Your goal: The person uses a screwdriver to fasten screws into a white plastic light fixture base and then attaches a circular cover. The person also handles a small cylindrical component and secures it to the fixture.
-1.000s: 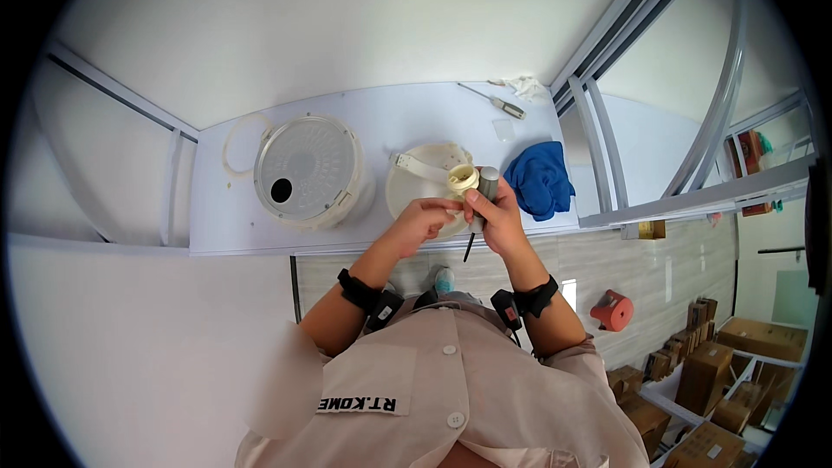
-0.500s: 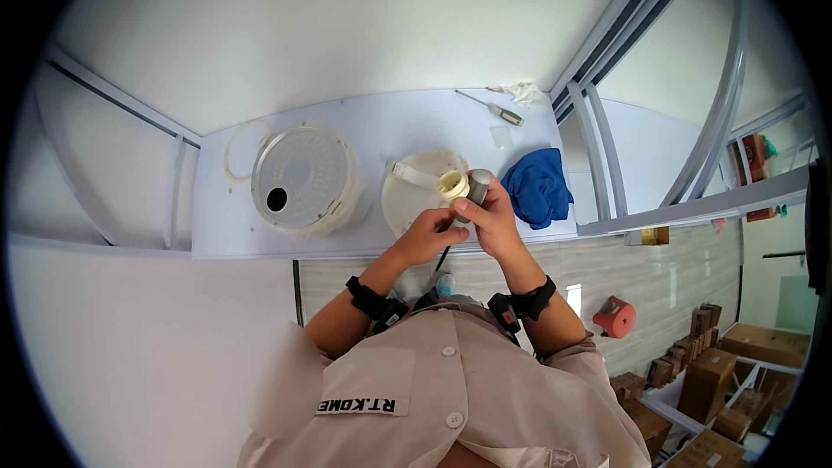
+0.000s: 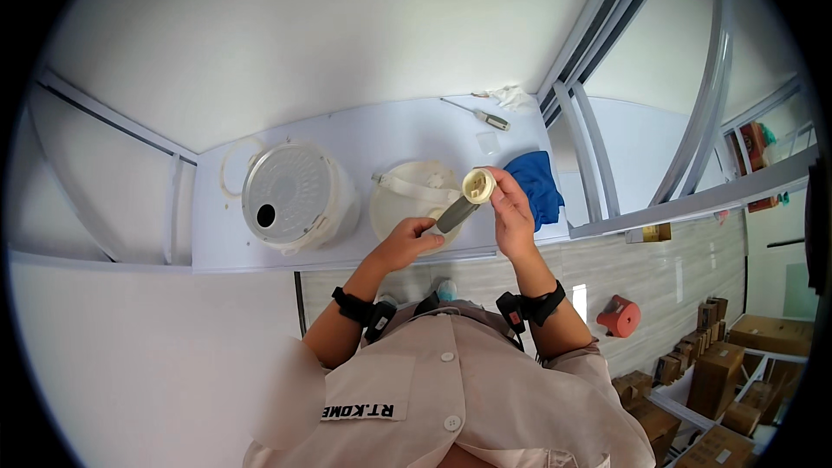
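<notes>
My right hand point(image 3: 513, 212) grips the rim of a round cream-coloured plastic collar point(image 3: 477, 185), its hollow inside facing up. From the collar a grey, rounded, handle-like part point(image 3: 457, 214) slants down toward my left. My left hand point(image 3: 407, 243) is closed, with thumb and fingertips at the lower end of that grey part. Whether the grey and cream pieces are joined I cannot tell. Beneath them lies a round cream lid-like piece point(image 3: 394, 209) with a pale strap-like bar point(image 3: 414, 188) across it, partly hidden by my hands.
To the left stands a round white tub point(image 3: 299, 186) with a black hole in its top, a cream ring point(image 3: 232, 165) behind it. A blue cloth point(image 3: 536, 182), a clear plastic piece point(image 3: 488, 144), a screwdriver point(image 3: 492, 120) and a crumpled white tissue point(image 3: 510, 97) lie to the right on the table point(image 3: 364, 134).
The cream collar has been raised and shifted right, into my right hand's fingers. The grey part now slants down to the left, and my hands have moved farther apart.
</notes>
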Demonstrator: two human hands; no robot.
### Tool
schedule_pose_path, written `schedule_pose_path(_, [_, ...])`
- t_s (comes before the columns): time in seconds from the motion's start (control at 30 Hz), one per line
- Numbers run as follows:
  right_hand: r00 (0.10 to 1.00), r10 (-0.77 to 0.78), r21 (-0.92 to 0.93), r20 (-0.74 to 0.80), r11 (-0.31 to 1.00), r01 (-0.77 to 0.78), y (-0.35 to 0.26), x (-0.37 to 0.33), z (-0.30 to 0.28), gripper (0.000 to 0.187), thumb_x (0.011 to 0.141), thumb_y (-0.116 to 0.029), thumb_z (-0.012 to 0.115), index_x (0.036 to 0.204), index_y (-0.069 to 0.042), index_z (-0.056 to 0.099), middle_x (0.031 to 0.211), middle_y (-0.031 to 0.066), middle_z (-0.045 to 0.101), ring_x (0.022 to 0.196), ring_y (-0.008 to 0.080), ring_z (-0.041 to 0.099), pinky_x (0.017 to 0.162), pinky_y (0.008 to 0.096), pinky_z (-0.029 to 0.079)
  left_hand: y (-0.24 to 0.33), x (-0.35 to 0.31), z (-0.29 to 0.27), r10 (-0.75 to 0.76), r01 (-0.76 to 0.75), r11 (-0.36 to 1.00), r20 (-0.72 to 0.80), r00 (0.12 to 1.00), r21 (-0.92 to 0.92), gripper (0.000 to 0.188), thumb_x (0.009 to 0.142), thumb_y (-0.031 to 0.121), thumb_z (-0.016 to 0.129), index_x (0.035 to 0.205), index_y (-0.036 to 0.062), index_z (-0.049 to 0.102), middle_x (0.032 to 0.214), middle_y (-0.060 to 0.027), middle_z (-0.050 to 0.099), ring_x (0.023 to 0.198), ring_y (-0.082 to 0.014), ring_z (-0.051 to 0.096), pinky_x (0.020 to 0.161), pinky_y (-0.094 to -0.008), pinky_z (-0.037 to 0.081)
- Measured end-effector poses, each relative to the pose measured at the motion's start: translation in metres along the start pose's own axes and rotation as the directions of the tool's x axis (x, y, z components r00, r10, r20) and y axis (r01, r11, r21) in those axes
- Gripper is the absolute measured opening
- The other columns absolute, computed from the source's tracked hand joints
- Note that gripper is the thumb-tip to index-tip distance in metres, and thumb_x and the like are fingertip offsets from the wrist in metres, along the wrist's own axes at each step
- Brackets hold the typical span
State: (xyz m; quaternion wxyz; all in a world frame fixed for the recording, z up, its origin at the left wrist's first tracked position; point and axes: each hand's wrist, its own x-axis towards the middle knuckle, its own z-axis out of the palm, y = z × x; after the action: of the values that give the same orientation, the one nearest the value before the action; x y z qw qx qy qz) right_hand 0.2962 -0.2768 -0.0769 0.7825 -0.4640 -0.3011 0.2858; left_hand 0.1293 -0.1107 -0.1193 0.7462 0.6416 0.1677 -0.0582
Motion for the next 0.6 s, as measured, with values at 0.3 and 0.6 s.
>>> schedule_pose_path(0.3, [0.986,0.167,0.29,-0.026,0.945,-0.152,-0.015,-0.001,-0.022,0.04,0.111,-0.023,0.046,0.139,0.003,0.059,0.12,0.0124,0.07,0.1,0.0231,0.072,0.092,0.0347,0.055,-0.009,0.003,0.011,0.006,0.019,0.978,-0.118,0.993,0.209,0.035,0.097,0.029,0.07,0.114,-0.0023,0.074,0.085,-0.0001,0.068,0.076,-0.0095,0.058,0.069,-0.0311,0.048])
schedule_pose_path(0.6, [0.948,0.315,0.472,-0.038,0.842,-0.261,-0.02,-0.006,-0.022,0.038,0.109,-0.017,0.042,0.138,0.002,0.057,0.098,0.0136,0.071,0.074,0.0213,0.069,0.065,0.0323,0.053,-0.005,-0.001,-0.003,0.03,0.199,0.81,-0.379,0.925,0.551,0.036,0.086,0.03,0.075,0.095,-0.0048,0.073,0.072,-0.0166,0.066,0.065,-0.0228,0.062,0.065,-0.0401,0.05])
